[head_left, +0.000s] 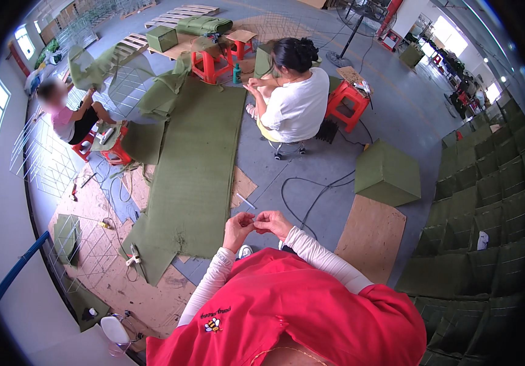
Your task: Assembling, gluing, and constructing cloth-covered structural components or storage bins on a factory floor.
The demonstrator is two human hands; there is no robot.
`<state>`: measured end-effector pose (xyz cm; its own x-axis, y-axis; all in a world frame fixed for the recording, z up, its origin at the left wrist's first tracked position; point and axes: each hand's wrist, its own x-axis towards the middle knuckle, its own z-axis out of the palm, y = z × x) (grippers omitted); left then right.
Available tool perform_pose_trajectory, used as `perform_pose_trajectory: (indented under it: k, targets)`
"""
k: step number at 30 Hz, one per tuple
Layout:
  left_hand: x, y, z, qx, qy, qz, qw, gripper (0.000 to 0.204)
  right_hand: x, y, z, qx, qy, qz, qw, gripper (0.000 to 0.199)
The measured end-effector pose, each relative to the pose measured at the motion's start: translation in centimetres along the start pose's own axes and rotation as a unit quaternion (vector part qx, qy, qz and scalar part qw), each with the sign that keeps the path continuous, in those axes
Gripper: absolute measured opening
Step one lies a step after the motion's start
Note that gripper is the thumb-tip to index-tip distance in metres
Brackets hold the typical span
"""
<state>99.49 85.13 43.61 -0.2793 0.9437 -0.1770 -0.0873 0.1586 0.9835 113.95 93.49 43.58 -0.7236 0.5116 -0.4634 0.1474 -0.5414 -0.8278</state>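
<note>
My left hand [238,230] and my right hand [273,224] meet in front of my red top, fingertips pinched close together. Whatever they hold, if anything, is too small to make out. Just beyond them a thin white stick [246,201] lies on the floor by a piece of cardboard. To the left and ahead stretches a long stack of flat green sheets [204,152]. A glue gun [133,256] with a white body rests near the stack's near left corner.
A seated person in white [299,97] works ahead; another in pink [61,116] sits far left, holding green material. A green box [387,174] stands right, above a cardboard sheet [369,238]. Stacked green boxes [482,213] line the right. A black cable [311,198] crosses the floor.
</note>
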Motion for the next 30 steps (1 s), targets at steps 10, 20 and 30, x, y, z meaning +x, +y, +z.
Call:
perform_pose_trajectory:
  k: [10,20,30]
  targets:
    - [0.1,-1.1,-0.1,0.157,0.010,-0.001,0.988,0.027,0.6,0.8,1.2,-0.145,0.056,-0.023,0.988,0.015]
    - [3.4,-4.3,4.9,-0.006,-0.125,-0.122,0.985,0.029,-2.1,2.9,-4.2,-0.283,0.158,-0.091,0.942,0.017]
    - [12.8,-5.0,21.4,0.075,-0.219,-0.117,0.966,0.028,-6.1,0.9,-20.5,-0.073,0.257,-0.029,0.963,0.015]
